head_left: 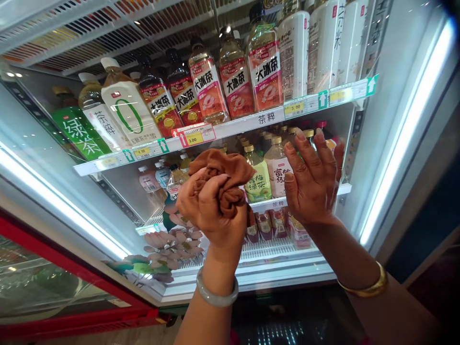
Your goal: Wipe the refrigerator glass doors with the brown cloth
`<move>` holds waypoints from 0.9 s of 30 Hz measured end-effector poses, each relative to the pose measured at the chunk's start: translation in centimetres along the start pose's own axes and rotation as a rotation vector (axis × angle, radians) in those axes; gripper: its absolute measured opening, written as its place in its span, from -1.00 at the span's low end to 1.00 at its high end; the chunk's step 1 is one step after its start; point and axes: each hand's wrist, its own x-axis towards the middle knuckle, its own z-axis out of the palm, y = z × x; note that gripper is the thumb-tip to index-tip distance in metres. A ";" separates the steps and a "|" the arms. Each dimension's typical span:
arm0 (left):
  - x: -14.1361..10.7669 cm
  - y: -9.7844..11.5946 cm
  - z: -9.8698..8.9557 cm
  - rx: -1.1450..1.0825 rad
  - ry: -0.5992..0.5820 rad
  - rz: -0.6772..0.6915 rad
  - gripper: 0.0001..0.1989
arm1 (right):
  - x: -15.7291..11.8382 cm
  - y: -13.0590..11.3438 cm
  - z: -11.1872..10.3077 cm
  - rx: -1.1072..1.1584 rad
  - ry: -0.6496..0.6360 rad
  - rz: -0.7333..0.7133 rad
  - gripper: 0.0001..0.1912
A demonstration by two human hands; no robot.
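My left hand (212, 206) is closed around a bunched brown cloth (224, 165), raised in front of the drinks cooler. A pale bangle (217, 290) circles that wrist. To the right, my right hand (312, 179) is held up with its fingers apart and nothing in it, a gold bangle (370, 285) on its wrist. Whether its palm touches the glass of the cooler door, I cannot tell. Behind the hands stand a green-labelled tea bottle (258, 179) and a white-labelled bottle (276, 165), partly hidden.
Upper shelf edge (251, 123) carries price tags, with iced tea bottles (206, 86) above it. Pink flower decals (174, 247) show low on the left. Light strips (408, 134) run down both sides. A red frame (72, 268) borders the neighbouring cabinet.
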 end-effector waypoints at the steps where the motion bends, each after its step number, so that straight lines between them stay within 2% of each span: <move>1: 0.1 -0.1 0.0 0.010 0.013 -0.012 -0.68 | 0.0 0.0 0.0 0.005 0.004 -0.001 -0.33; 4: -1.4 1.0 0.5 -0.007 -0.011 0.011 -0.68 | 0.1 0.0 0.1 -0.030 -0.010 0.007 -0.35; 8: -4.7 3.8 1.7 -0.122 -0.167 0.112 -0.66 | -0.1 0.2 0.3 -0.051 0.026 0.004 -0.36; 10: -5.2 4.4 1.9 -0.148 -0.219 0.138 -0.64 | -0.2 0.4 0.4 -0.045 0.048 -0.001 -0.35; 14: -3.2 3.0 1.3 -0.094 -0.135 0.110 -0.65 | -0.2 0.4 0.4 -0.005 0.054 -0.048 -0.35; 18: 0.0 0.6 0.1 -0.043 0.005 -0.028 -0.67 | -0.1 0.4 0.4 0.012 0.058 -0.061 -0.35; 20: 0.6 0.0 -0.2 -0.036 0.052 -0.088 -0.66 | 0.0 0.4 0.4 0.016 0.068 -0.063 -0.36; 23: -0.6 0.4 0.4 -0.013 0.026 -0.035 -0.67 | 0.0 0.3 0.4 0.020 0.076 -0.068 -0.37; 27: -4.3 2.7 1.7 -0.092 -0.088 0.101 -0.70 | -0.2 0.5 0.5 0.006 0.068 -0.048 -0.39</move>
